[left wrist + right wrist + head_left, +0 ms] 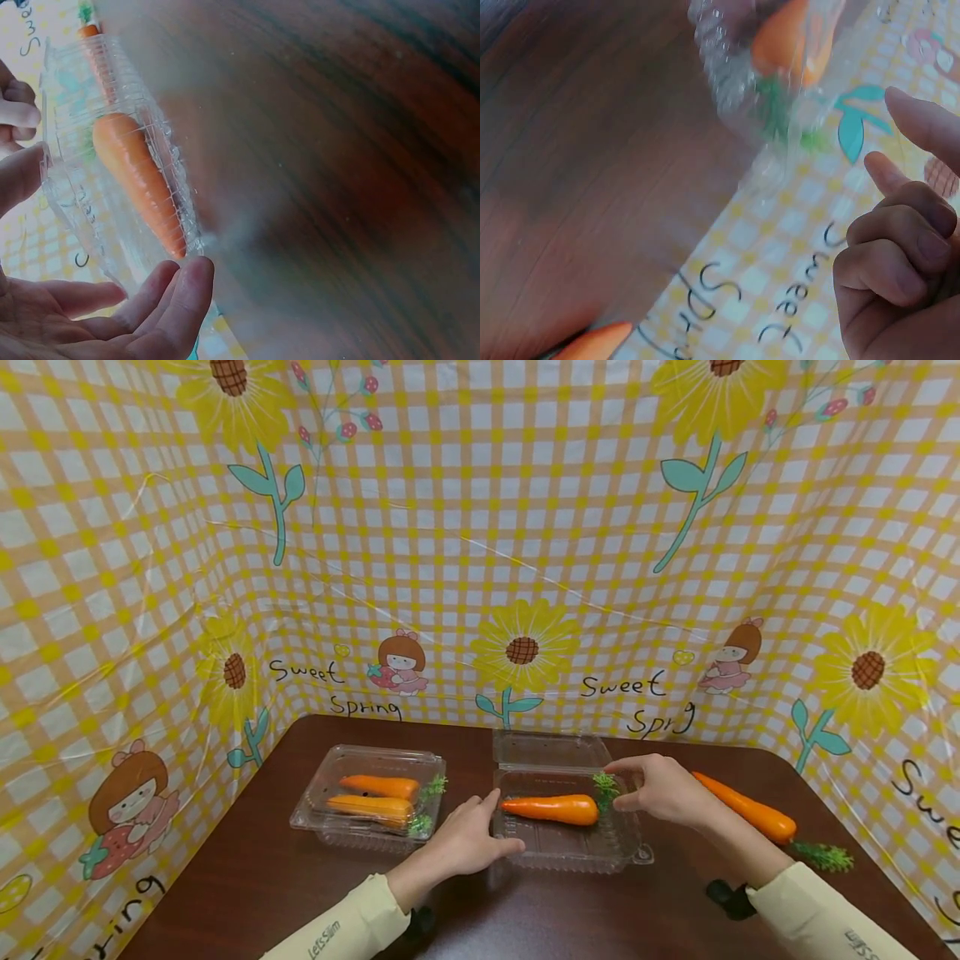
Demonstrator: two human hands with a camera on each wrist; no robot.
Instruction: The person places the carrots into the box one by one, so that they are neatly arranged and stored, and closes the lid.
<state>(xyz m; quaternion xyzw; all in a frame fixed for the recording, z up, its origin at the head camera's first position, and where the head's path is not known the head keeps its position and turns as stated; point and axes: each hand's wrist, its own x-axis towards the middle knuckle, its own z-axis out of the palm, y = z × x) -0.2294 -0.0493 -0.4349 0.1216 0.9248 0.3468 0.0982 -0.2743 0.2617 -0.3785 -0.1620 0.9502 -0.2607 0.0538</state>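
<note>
An orange carrot (551,810) with green tops lies in a clear plastic clamshell box (540,857), whose lid (551,750) is folded back behind it. Against the box's left side is my left hand (468,837), its fingers along the edge and its thumb over the front left corner. My right hand (663,789) hovers by the carrot's green tops at the right side of the box. In the right wrist view, the thumb and index finger of my right hand (907,240) stand apart with nothing between them, and the other fingers are bent.
To the left, a closed clear clamshell box (307,818) contains two carrots (371,808). A loose carrot (750,810) with green tops lies on the brown table (247,893) beyond my right wrist. A checked, flower-printed cloth (480,543) rises behind and at both sides.
</note>
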